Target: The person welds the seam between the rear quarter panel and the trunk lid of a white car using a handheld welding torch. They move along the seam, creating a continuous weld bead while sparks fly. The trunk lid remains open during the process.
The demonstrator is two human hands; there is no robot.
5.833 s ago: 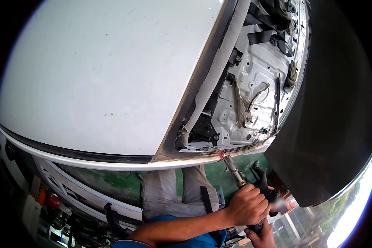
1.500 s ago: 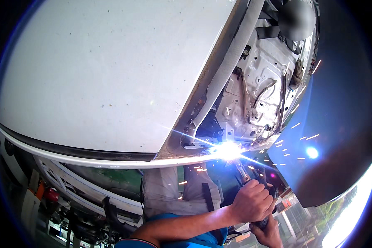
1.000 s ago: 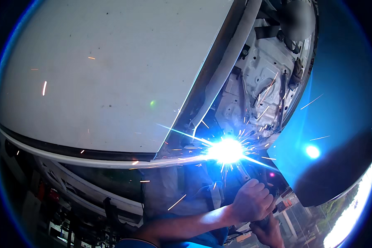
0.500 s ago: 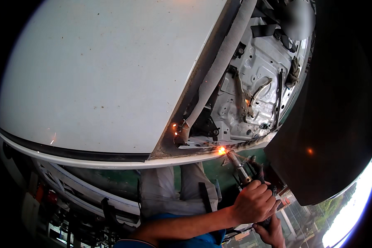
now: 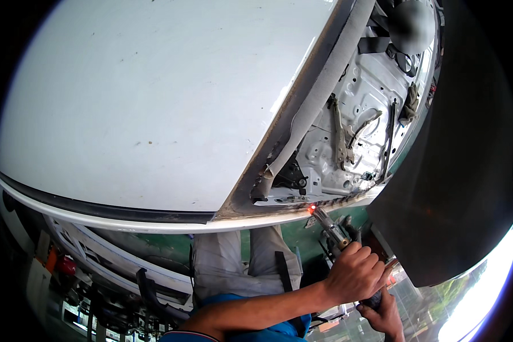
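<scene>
The person's left hand (image 5: 356, 275) has its grip wrapped snugly around the welding torch (image 5: 332, 228), and the right hand's (image 5: 386, 314) is closed on the black handle (image 5: 373, 300) just behind. Its tip sits at a red glowing spot (image 5: 312, 209) along the white car's (image 5: 137, 114) edge.

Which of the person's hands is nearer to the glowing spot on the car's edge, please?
Left: the left hand grips the welding torch below and right of the glowing spot, while the right hand holds it farther back, lower and farther right.
</scene>
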